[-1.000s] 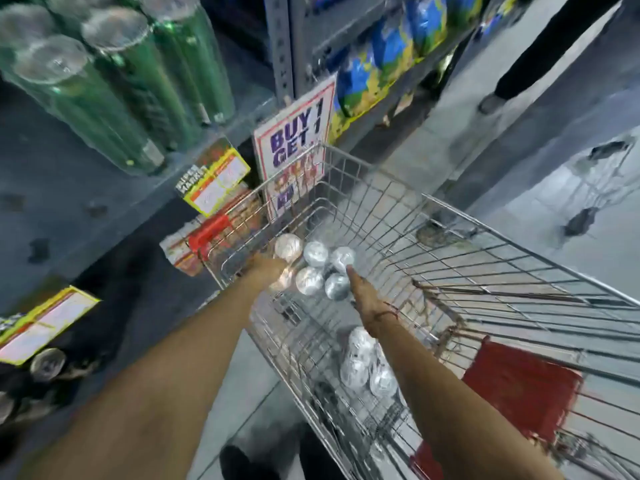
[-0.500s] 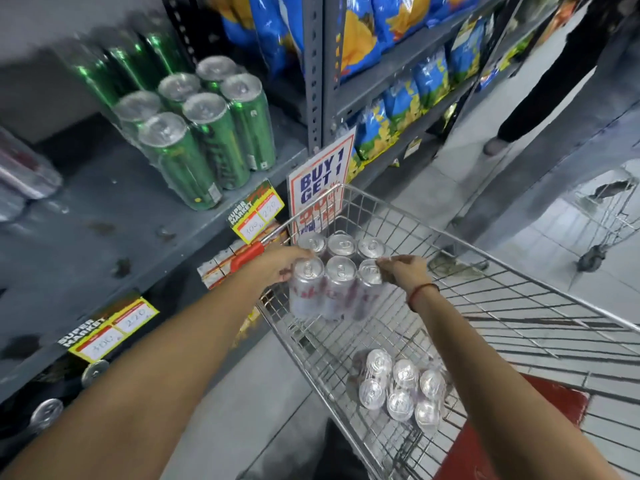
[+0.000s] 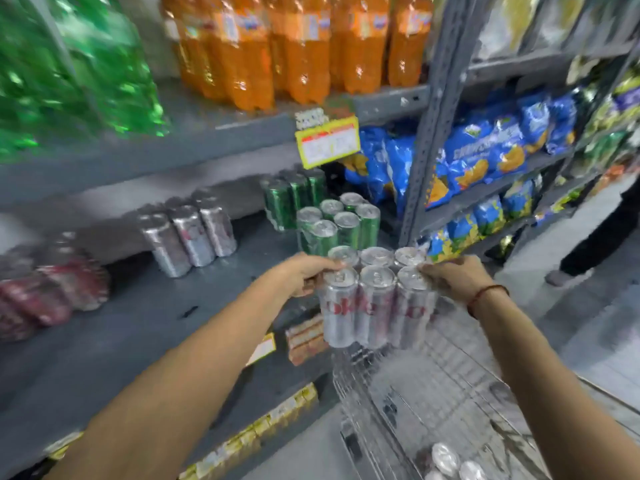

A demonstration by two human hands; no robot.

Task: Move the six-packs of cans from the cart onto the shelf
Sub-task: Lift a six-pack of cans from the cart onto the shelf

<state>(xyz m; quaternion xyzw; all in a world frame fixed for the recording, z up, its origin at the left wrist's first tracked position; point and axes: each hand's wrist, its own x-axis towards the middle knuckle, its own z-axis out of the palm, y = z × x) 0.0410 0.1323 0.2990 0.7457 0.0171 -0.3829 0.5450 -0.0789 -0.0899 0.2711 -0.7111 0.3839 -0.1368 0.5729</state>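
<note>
A silver six-pack of cans (image 3: 375,303) hangs in the air above the front end of the wire cart (image 3: 433,403), held upright between both hands. My left hand (image 3: 306,273) grips its left side and my right hand (image 3: 450,277) grips its right side. The grey shelf (image 3: 138,327) lies to the left and slightly below the pack. Another silver pack (image 3: 450,462) lies in the bottom of the cart. On the shelf stand a silver six-pack (image 3: 192,237) and green six-packs (image 3: 337,225).
Red can packs (image 3: 52,289) lie at the shelf's left end. Orange bottles (image 3: 294,46) and green bottles (image 3: 69,71) fill the shelf above. A grey upright post (image 3: 426,150) and blue chip bags (image 3: 485,150) are to the right. A person's leg (image 3: 595,233) stands in the aisle.
Both hands have lifted the silver six-pack up out of the cart, and my view has swung up toward the shelves.
</note>
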